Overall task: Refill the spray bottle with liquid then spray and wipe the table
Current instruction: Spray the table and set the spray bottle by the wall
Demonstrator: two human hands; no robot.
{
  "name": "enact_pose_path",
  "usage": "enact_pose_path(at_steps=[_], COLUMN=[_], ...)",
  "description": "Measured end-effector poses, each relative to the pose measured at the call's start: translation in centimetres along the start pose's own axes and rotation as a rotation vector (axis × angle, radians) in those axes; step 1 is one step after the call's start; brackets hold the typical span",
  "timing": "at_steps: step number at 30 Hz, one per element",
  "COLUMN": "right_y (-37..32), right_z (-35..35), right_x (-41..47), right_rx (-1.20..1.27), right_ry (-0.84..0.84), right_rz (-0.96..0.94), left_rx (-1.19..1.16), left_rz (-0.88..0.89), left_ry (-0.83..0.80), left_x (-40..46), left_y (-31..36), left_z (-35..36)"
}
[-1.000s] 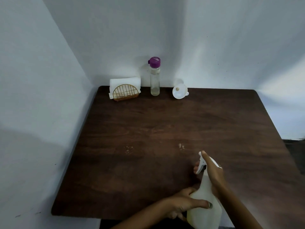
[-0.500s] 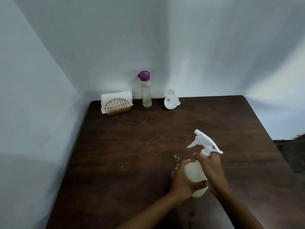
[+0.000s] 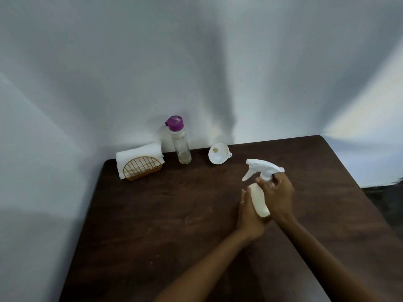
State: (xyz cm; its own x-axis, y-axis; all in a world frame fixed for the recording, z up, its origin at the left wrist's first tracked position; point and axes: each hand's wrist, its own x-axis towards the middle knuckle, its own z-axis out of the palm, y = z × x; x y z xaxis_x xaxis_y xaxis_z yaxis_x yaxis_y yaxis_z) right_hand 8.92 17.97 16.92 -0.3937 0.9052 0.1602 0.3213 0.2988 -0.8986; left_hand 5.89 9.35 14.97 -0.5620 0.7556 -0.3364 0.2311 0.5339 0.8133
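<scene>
left hand holds spray bottle; right hand grips neck.

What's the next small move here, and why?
Probably twist the spray head off: the right hand grips its collar, the left hand steadies the spray bottle, and the funnel and purple-capped bottle wait unused.

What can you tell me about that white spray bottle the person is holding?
The spray bottle looks like white, slightly translucent plastic, with a white trigger head on top, nozzle pointing left. It stands roughly upright on the dark wooden table. The left hand holds its body, and the right hand grips the neck below the trigger head.
</scene>
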Motion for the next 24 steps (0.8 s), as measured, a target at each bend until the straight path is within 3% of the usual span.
enact_pose_path(at_steps=[8, 12, 24], right_y=[1.5, 2.0, 2.2], right_z=[3.3, 4.5, 5.4], right_x=[10.9, 15.3, 18.1], right_rx=[0.001, 0.025, 0.009], right_ry=[-0.056, -0.078, -0.172], right_rz=[0.014, 0.027, 0.08], left_rx=[0.116, 0.098, 0.128], left_rz=[0.022, 0.046, 0.011], left_ry=[-0.075, -0.024, -0.064], left_x=[10.4, 14.7, 17.2], left_y=[3.3, 4.4, 3.7], left_z=[-0.8, -1.5, -3.0])
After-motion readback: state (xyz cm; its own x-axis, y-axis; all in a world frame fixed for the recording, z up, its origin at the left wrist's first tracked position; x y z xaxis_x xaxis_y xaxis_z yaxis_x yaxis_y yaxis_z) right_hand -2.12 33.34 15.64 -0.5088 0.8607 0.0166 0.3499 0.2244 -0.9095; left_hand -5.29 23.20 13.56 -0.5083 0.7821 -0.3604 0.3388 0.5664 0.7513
